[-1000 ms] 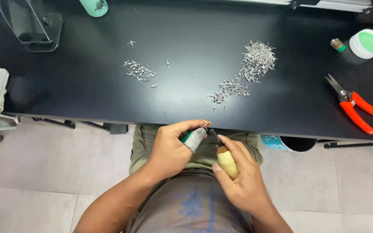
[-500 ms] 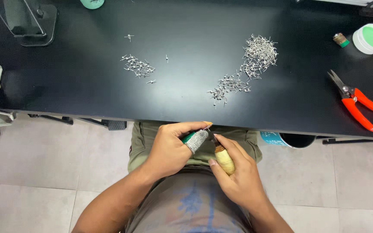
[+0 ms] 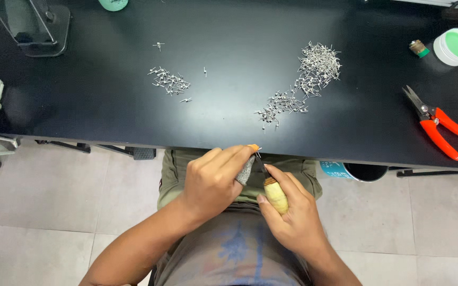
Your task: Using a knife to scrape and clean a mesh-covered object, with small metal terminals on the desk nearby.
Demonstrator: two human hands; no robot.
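**Two hands working a small tool below the edge of a black table**

While the person is sitting at the black table (image 3: 229,122), both hands are meeting over the lap, just below the table's near edge. The left hand (image 3: 213,182) is closing its fingers around a small grey piece (image 3: 245,170), with an orange fingertip cover (image 3: 253,148) showing at the top of the grip. The right hand (image 3: 287,217) is wrapping a pale wooden handle (image 3: 275,195), whose thin dark blade (image 3: 261,164) is pointing up and left and touching the grey piece. What the blade is doing to the piece cannot be told, since the left fingers are covering the contact.

On the table, well apart from the hands, a large heap of small metal pins (image 3: 314,71) is lying right of the table's middle, trailing toward its near edge. A smaller scatter of pins (image 3: 169,83) is lying left of the middle. Red-handled cutters (image 3: 438,124) are resting near the table's right end, and beyond them a white round tin with green contents (image 3: 456,46) is standing beside a small brass-coloured cap (image 3: 417,48). A dark stand base (image 3: 35,26) is occupying the far left corner. Nothing on the table is lying between the hands and the pins.
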